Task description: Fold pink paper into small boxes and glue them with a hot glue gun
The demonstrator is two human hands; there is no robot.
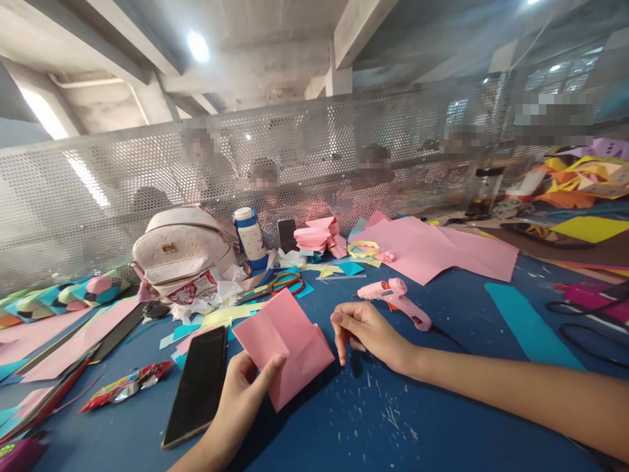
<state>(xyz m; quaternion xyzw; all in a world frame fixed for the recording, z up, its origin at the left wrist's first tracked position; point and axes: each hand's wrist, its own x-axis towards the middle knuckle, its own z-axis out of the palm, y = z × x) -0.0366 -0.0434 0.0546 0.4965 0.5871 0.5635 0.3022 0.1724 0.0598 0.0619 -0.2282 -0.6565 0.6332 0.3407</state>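
Note:
A folded piece of pink paper (295,347) is pinched between the thumb and fingers of my left hand (248,387), tilted above the blue tabletop. It has creases and a flap standing up on its right side. Just right of the paper is my right hand (368,334), its thumb and index finger brought together and the other fingers curled down. No object shows between those fingertips. Behind my right hand lies a pink hot glue gun (393,298), its nozzle pointing left. A dark-screened phone (196,387) rests left of my left hand.
Scissors (275,286) lie among paper scraps behind the pink paper. Farther back stand a pale backpack (184,246) and a white-and-blue bottle (250,236). Large pink sheets (417,246) spread at the back right. A blue paper strip (533,324) and a cable (565,308) lie right.

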